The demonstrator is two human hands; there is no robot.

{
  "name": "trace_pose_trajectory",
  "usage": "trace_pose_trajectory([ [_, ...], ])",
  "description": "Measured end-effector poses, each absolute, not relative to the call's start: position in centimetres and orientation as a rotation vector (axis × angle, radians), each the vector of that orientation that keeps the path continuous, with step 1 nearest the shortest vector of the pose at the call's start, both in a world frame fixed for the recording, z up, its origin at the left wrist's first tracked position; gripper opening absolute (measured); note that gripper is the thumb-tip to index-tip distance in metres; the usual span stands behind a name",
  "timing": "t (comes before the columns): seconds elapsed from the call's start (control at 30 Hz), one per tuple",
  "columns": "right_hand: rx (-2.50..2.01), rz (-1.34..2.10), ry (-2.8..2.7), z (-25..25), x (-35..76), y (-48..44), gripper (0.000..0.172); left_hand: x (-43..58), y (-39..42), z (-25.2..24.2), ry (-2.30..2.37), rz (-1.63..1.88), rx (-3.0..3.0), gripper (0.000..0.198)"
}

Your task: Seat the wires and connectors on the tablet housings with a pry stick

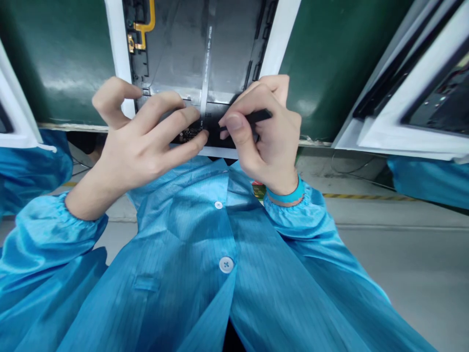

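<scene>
From here I read the grey metal panel (176,54) as smooth with a soft sheen, edged by a glossy white plastic frame (280,34). The slim black plastic pry stick (258,116) looks matt. The dark green counter surface (62,63) shines faintly, and the blue woven smock (176,254) has a silky synthetic gloss, with smooth white plastic buttons (226,264).

Bright overhead light flooding down, glare streaking the green mat (62,84), faint shadow falling under the left hand (142,146), distortion bowing the edges
</scene>
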State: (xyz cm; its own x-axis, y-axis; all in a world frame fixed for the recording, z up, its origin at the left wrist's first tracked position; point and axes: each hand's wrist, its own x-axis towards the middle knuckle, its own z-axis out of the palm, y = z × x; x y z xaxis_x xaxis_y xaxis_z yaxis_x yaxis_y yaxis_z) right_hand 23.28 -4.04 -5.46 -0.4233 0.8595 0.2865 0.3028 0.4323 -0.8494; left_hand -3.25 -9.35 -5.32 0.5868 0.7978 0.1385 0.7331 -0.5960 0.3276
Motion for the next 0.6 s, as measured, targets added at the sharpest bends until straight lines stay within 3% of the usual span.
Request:
trace_pose_trajectory([
  [0.3, -1.074, 0.828, -2.071, -5.5, 23.1, -3.9, 0.037, -3.2, -8.4, -4.6, 1.228, 0.432, 2.496, 0.024],
  [0.47, -0.985, 0.862, -1.978, -5.4, 23.1, -4.0, 0.021, -4.1, -7.1, -3.5, 1.121, 0.291, 2.481, 0.028],
  [0.6, -0.934, 0.888, -1.952, -5.1, 23.2, -4.1, 0.021, -3.1, -6.1, -2.0, 1.197, 0.150, 2.256, 0.035],
])
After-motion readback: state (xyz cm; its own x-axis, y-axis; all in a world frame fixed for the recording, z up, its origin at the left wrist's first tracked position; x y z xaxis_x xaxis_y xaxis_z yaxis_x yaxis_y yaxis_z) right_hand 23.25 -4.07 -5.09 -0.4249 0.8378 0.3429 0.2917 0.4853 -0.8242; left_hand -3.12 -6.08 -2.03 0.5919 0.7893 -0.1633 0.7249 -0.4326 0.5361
